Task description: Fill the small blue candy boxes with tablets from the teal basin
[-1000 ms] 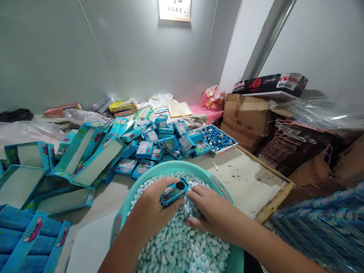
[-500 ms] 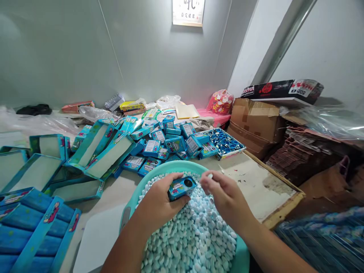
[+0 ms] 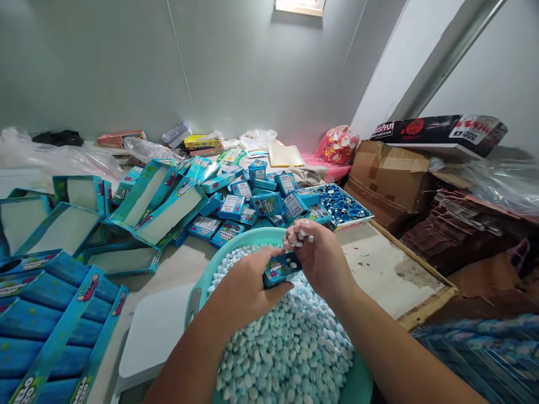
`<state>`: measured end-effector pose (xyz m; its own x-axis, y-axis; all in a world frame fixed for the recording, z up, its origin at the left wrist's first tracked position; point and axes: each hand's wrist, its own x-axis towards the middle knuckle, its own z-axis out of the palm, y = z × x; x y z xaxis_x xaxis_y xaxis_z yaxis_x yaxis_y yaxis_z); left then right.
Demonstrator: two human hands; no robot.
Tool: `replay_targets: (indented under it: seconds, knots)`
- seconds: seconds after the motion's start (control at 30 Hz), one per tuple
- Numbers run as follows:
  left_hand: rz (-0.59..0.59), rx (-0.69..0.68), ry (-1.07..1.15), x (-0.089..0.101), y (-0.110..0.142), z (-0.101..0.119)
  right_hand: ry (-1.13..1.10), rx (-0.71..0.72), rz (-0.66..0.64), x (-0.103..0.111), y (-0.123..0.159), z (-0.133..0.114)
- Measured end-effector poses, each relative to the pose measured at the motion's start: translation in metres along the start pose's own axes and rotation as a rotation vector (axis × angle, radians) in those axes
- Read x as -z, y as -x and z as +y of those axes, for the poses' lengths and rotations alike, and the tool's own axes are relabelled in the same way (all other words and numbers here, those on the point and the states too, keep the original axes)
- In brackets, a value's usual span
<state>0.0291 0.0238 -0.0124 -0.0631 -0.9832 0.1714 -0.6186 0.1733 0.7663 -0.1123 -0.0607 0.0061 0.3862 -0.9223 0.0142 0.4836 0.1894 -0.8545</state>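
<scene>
My left hand (image 3: 246, 278) grips a small blue candy box (image 3: 278, 272) over the basin, its end with a round hole facing right. White candies show at that hole. Close by the hole, my right hand (image 3: 324, 255) is curled, palm up, around several white candies (image 3: 304, 237). Under both hands, a turquoise basin (image 3: 364, 387) is filled with pale blue and white candies (image 3: 286, 342). Just beyond its rim lies a heap of similar small blue boxes (image 3: 268, 205).
Open blue display trays (image 3: 172, 216) pile up at left, with a blue carton of long compartments (image 3: 42, 342) nearer. A white flat-topped object (image 3: 154, 331) stands beside the basin. Blue ring-like parts fill a shallow tray (image 3: 353, 216). Cardboard boxes (image 3: 379, 168) stack at right.
My right hand has turned palm up and come nearer the box, now showing several candies. White candies now appear at the hole, which looked dark before. The view has tilted down and left.
</scene>
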Motion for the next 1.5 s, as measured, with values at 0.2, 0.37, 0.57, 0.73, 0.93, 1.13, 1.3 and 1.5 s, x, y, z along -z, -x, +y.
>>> replay_targets:
  seconds: [0.2,0.37,0.57,0.73,0.93,1.13,1.3,1.5]
  knots:
    - [0.001,-0.014,-0.007,-0.001,0.002,-0.002,0.064,-0.008,-0.005,0.001,0.001,-0.001]
    - [0.024,0.014,-0.009,-0.001,0.002,-0.002,0.123,0.026,0.006,0.007,0.007,0.003]
    - [0.017,0.045,0.007,-0.001,0.001,0.000,0.138,0.056,-0.024,0.010,0.010,0.005]
    - [0.016,0.035,-0.012,0.001,0.000,0.000,0.174,0.082,0.021,0.009,0.012,0.002]
    - [0.011,0.027,-0.027,0.002,0.000,0.000,0.275,0.174,0.039,0.010,0.018,0.001]
    - [-0.002,0.036,-0.040,0.001,0.000,-0.002,0.360,0.252,0.070,0.017,0.016,-0.002]
    - [-0.005,0.071,-0.061,0.004,-0.001,-0.001,0.506,0.066,0.032,0.031,0.011,0.001]
    - [-0.014,0.017,-0.071,0.003,-0.001,0.000,0.366,-0.230,-0.203,0.030,0.011,0.000]
